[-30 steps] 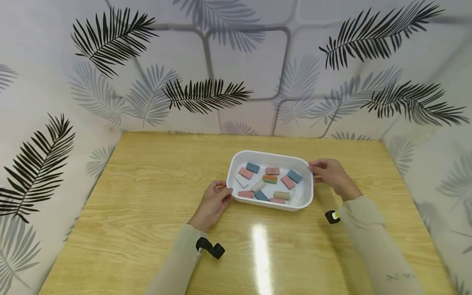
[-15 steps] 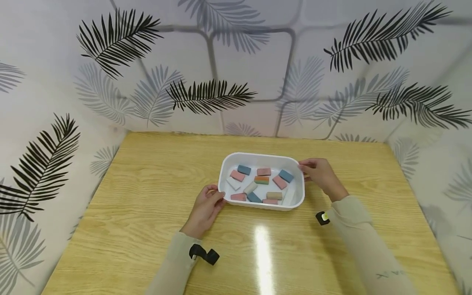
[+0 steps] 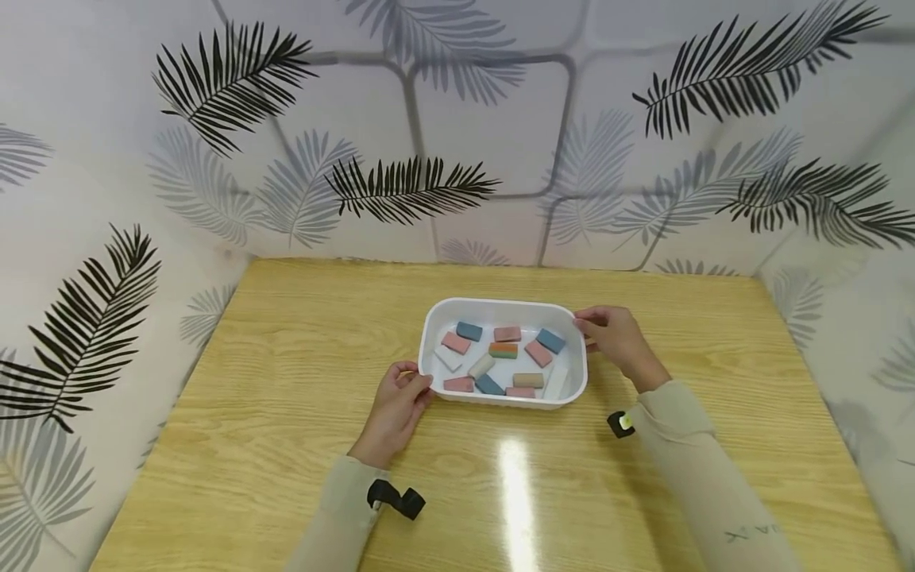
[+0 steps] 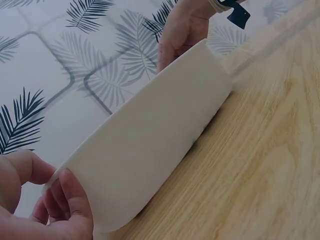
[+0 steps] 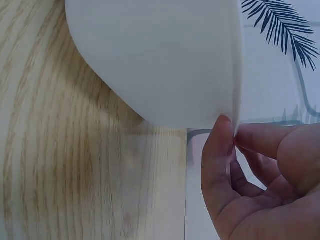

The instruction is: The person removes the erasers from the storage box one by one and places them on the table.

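Note:
A white rectangular plastic tray point(image 3: 500, 401) with rounded corners sits at the middle of the table in the head view. Several small block erasers lie loose inside it: pink ones point(image 3: 538, 353), blue ones point(image 3: 551, 341), white and beige ones point(image 3: 528, 380), and an orange-green one point(image 3: 503, 350). My left hand point(image 3: 395, 405) pinches the rim at the near left corner, thumb on one side and fingers on the other. At the far right corner my right hand point(image 3: 620, 343) pinches the rim between thumb and fingers, as the right wrist view also shows.
The wooden table point(image 3: 300, 357) extends around the tray, with a glare streak in front. Behind and beside it stand walls covered with leaf-patterned cloth point(image 3: 486, 135). Black wrist cameras point(image 3: 396, 499) hang from both sleeves.
Both hands and the tray have shifted left in the head view, mostly in the first half second. The view itself has moved slightly too. Both hands keep their hold on the rim.

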{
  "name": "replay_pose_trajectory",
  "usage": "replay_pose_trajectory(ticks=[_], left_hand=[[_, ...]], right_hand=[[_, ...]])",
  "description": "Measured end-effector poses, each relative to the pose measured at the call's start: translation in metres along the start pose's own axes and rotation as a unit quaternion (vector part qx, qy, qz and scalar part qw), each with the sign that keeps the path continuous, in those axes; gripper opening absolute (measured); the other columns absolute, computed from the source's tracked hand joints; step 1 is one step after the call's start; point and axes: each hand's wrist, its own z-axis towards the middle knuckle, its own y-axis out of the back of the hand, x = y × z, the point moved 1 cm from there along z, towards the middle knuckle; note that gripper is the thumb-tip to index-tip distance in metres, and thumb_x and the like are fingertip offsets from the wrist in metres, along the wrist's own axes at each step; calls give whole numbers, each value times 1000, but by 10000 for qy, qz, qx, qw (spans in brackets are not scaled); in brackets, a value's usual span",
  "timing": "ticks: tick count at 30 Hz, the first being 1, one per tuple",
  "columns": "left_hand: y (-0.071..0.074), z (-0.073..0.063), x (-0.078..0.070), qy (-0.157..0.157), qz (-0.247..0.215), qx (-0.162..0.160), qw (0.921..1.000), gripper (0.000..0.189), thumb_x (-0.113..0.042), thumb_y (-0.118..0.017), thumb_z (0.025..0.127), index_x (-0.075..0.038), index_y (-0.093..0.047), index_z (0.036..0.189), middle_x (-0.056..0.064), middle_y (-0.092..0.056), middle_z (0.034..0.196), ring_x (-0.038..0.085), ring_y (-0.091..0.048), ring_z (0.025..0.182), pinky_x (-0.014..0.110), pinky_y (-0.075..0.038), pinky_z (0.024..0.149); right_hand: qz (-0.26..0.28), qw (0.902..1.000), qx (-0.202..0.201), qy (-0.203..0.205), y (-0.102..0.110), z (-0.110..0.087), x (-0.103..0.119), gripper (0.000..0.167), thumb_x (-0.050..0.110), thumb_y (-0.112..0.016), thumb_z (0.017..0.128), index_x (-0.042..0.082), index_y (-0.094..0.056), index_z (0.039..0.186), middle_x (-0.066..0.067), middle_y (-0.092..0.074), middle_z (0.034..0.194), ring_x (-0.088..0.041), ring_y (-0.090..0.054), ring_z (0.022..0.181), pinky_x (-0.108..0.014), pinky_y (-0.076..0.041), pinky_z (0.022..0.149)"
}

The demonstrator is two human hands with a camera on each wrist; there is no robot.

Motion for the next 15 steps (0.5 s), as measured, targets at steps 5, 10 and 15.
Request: replay_pose_trajectory(ticks=[5, 10, 15], left_hand=[[1, 0, 1, 11, 76, -51, 10000, 24, 6, -50, 91, -3, -37, 108, 7, -47, 88, 17, -49, 75, 24, -45, 68], [0, 1, 0, -160, 570, -117, 9982, 25, 7, -50, 89, -3, -35, 105, 7, -43, 87, 15, -49, 73, 24, -46, 68], [-2, 3, -2, -381, 1517, -95, 9876, 25, 3, -52, 89, -1, -35, 107, 10, -43, 92, 15, -50, 75, 26, -47, 70]], right_hand=[[-246, 9992, -242, 193, -4, -2, -1, 27, 10, -52, 94, -6, -59, 115, -24, -58, 111, -28, -60, 91, -35, -53, 68], [-816, 9930, -685, 511, -12, -6, 3, 26, 11, -52, 95, -5, -61, 113, -21, -62, 105, -27, -60, 87, -39, -52, 70], [-1550, 9777, -1097, 901, -14, -13, 8, 25, 11, -53, 94, -5, -63, 111, -21, -64, 102, -29, -61, 90, -39, -50, 74]])
